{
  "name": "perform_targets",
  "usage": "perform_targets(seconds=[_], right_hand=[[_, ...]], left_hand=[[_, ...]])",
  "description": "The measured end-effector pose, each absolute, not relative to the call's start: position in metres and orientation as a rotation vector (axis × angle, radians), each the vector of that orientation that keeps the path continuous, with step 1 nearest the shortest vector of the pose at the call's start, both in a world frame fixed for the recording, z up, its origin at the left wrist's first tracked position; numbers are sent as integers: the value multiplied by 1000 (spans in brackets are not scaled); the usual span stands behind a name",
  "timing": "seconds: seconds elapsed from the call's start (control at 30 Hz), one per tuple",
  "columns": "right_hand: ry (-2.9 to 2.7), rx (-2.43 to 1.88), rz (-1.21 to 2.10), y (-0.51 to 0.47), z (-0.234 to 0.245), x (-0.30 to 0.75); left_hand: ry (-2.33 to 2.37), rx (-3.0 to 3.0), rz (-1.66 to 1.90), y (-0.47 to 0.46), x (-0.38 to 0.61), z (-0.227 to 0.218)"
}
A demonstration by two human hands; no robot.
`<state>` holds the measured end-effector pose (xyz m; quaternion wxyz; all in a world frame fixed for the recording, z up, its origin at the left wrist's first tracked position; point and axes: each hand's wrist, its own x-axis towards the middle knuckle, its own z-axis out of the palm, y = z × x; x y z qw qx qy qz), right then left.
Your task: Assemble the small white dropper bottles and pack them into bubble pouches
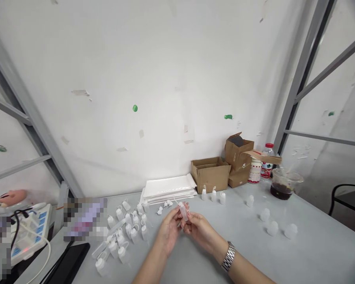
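A small translucent squeeze bottle (pixel 184 213) with a thin nozzle is tilted between my two hands, above the middle of the table. My left hand (pixel 169 228) has its fingers closed around the bottle's left side and top. From the right, my right hand (pixel 197 228) pinches the lower part of the same bottle. Just beyond my left hand lie several small white caps (pixel 167 204). To the left is a cluster of similar squeeze bottles (pixel 127 228) with looped caps, some upright. Fingers partly hide the bottle in my hands.
Behind my hands lie stacked white envelopes (pixel 169 186) and an open cardboard box (pixel 211 177). More small bottles (pixel 213 195) stand before the box, with rounded translucent pieces (pixel 272 228) at right. A drink cup (pixel 284 187), a power strip (pixel 32 232) and a black phone-like slab (pixel 69 264) flank them.
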<state>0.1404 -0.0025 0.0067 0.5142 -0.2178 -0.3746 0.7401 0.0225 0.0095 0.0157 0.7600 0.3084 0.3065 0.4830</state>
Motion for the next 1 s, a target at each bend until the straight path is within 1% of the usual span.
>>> perform_targets(seconds=[0.23,0.4,0.5,0.6,0.7,0.77,0.87,1.0], right_hand=[[-936,-605,1726,-3,7,139],[-896,-623,1739,-3,7,139],[-867,-678,1736,-3,8,141],[-834,-732,1698,-1,8,144],[-830,-740,1682,1,7,146],[-835,-746,1686,2,6,147],[-841,-748,1696,1,5,146],[-837,-743,1698,0,5,146]], left_hand=[[715,671,1079,12,23,11],[804,836,1143,13,24,10],[1052,1114,1275,16,19,8],[1608,1584,1322,20,9,5],[2176,2009,1022,21,-1,3],[2353,2154,771,22,-5,2],[2372,2244,509,22,-9,2],[2313,2241,421,24,-10,3]])
